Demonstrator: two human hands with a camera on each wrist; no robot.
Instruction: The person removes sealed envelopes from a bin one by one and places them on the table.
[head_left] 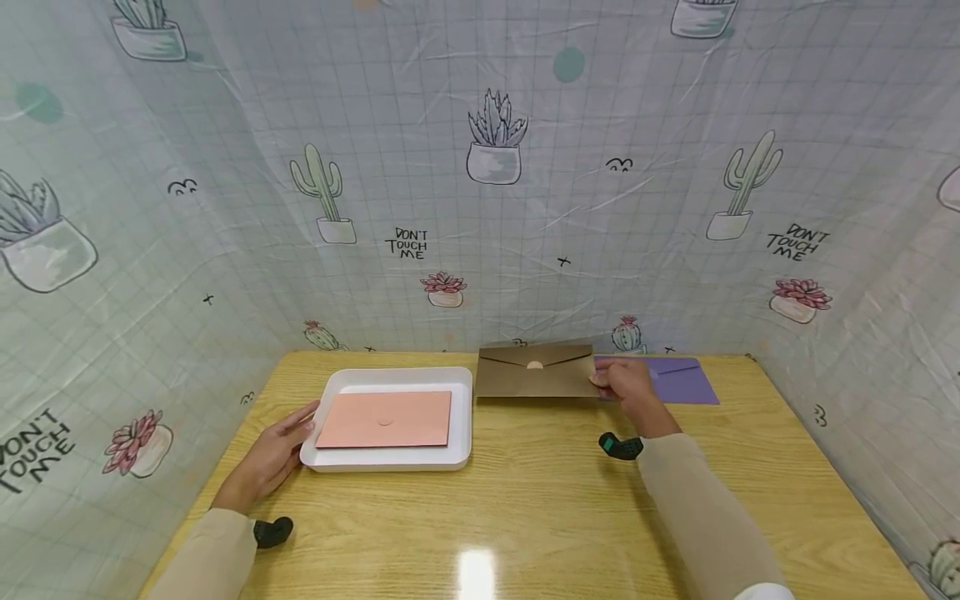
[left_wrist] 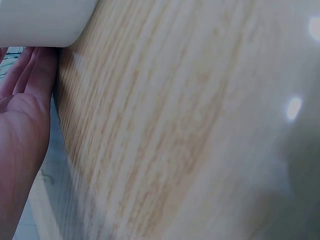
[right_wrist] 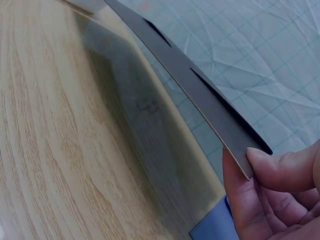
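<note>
My right hand (head_left: 628, 385) pinches the right edge of a brown envelope (head_left: 536, 379) between thumb and fingers. In the right wrist view the brown envelope (right_wrist: 195, 90) is held above the table, its thin edge toward the camera. A purple envelope (head_left: 686, 382) lies behind and to the right of that hand, partly covered by it. My left hand (head_left: 266, 458) touches the left side of a white tray (head_left: 390, 463) with fairly straight fingers. Inside the tray lies a pink envelope (head_left: 386, 417). The left wrist view shows the fingers (left_wrist: 42, 75) against the tray's edge.
The wooden table (head_left: 510, 492) reaches back to a hanging cloth (head_left: 540, 217) printed with cacti, which also encloses both sides. Dark bands (head_left: 621, 447) sit at both wrists.
</note>
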